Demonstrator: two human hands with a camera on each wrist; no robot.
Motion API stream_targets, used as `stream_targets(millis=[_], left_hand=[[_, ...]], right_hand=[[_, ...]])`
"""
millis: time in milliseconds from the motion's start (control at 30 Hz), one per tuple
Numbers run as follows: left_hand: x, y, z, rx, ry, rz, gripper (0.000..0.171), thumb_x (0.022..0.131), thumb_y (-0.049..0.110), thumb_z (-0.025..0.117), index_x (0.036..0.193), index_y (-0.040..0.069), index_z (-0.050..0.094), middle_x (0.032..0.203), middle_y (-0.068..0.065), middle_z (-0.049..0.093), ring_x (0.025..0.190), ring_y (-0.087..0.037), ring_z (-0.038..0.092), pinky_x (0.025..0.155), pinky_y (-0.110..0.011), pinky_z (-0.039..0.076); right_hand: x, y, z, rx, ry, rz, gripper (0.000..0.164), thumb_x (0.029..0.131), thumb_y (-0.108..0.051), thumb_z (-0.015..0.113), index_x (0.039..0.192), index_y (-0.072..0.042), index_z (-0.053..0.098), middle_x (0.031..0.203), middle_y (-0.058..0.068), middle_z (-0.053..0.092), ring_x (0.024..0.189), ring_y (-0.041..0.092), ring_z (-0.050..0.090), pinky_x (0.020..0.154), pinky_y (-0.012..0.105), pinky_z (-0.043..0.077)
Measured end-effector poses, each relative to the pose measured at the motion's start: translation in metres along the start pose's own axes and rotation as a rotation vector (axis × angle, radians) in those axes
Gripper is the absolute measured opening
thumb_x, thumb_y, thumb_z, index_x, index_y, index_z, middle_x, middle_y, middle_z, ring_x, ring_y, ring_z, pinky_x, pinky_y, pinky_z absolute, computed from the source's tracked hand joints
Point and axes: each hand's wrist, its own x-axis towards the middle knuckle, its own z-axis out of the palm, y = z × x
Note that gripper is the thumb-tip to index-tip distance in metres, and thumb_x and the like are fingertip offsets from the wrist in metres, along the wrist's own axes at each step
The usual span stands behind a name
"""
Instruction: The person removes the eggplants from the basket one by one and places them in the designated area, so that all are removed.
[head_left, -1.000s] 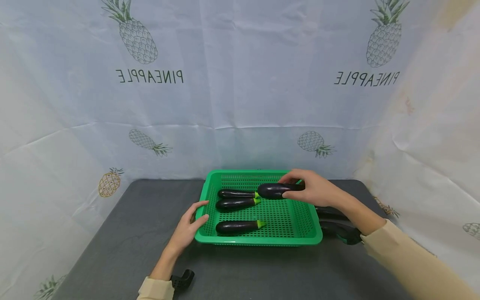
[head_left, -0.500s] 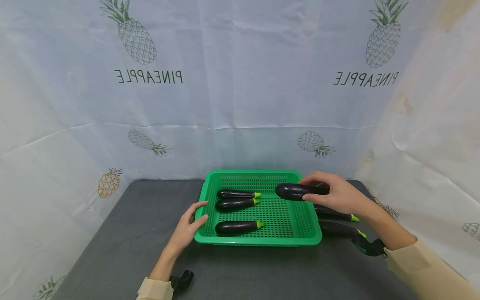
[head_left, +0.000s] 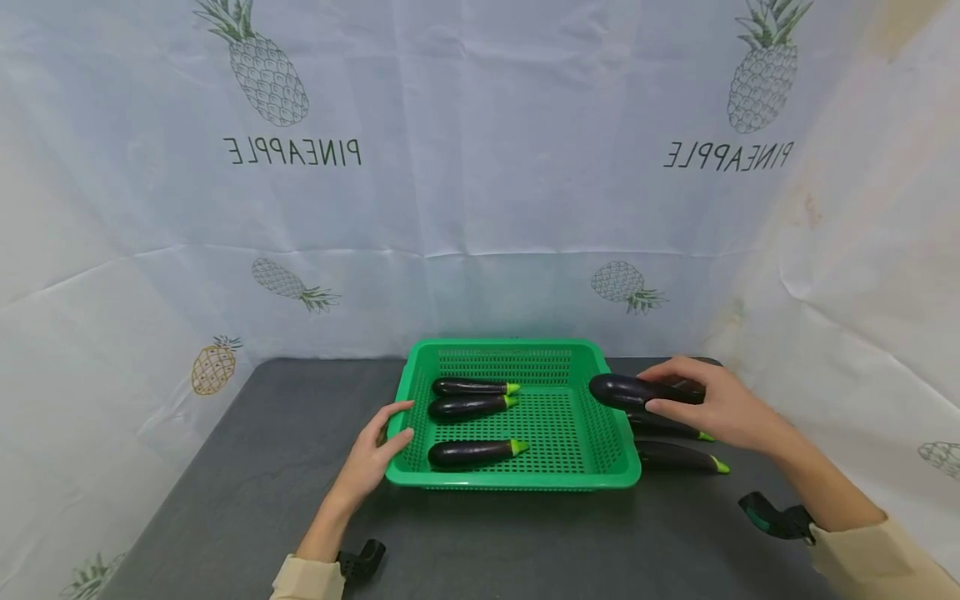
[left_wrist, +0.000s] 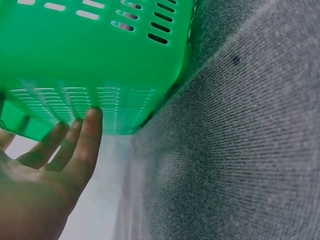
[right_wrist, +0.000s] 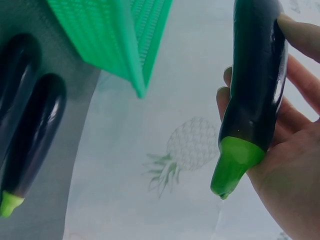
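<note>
My right hand (head_left: 720, 404) grips a dark purple eggplant (head_left: 618, 391) in the air just right of the green plastic basket (head_left: 517, 482). In the right wrist view, its green stem end (right_wrist: 235, 162) points down and the thumb and fingers hold its sides. At the basket's left rim, my left hand (head_left: 371, 450) holds on with thumb and index finger at the edge. The left wrist view shows other fingers (left_wrist: 82, 150) against the outer wall. Inside the basket lie a back eggplant (head_left: 468, 387), a middle eggplant (head_left: 467, 407) and a front eggplant (head_left: 471, 453), stems to the right.
Right of the basket, two eggplants lie on the dark grey table (head_left: 300, 467): a nearer eggplant (head_left: 678, 457) and a farther eggplant (head_left: 667, 429), partly hidden. Behind hangs a pale curtain (head_left: 480, 208) printed with pineapples. A black device (head_left: 776, 517) is strapped to the right wrist.
My right hand has carried the eggplant rightward, from over the basket to past its right rim. The two eggplants on the table now show more. My left hand has stayed at the rim.
</note>
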Motion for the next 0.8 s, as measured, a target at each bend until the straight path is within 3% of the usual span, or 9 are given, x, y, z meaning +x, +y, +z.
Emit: stream_targets(millis=[433, 800], left_hand=[[0.000, 0.001, 0.000, 0.010, 0.007, -0.005, 0.049, 0.107, 0.019, 0.056, 0.153, 0.009, 0.042, 0.161, -0.015, 0.033, 0.154, -0.038, 0.013, 0.117, -0.068, 0.016], [0.000, 0.001, 0.000, -0.001, 0.000, -0.002, 0.047, 0.107, 0.020, 0.056, 0.151, 0.013, 0.044, 0.161, -0.016, 0.033, 0.154, -0.038, 0.013, 0.117, -0.068, 0.017]], right_hand=[[-0.030, 0.023, -0.009, -0.092, -0.001, 0.152, 0.036, 0.096, -0.027, 0.074, 0.130, -0.018, 0.067, 0.126, 0.002, 0.064, 0.107, 0.002, 0.058, 0.084, 0.030, 0.053], [-0.057, 0.055, 0.000, -0.095, -0.012, 0.179, 0.037, 0.096, -0.027, 0.074, 0.131, -0.018, 0.067, 0.125, -0.002, 0.066, 0.108, -0.002, 0.058, 0.082, 0.029, 0.054]])
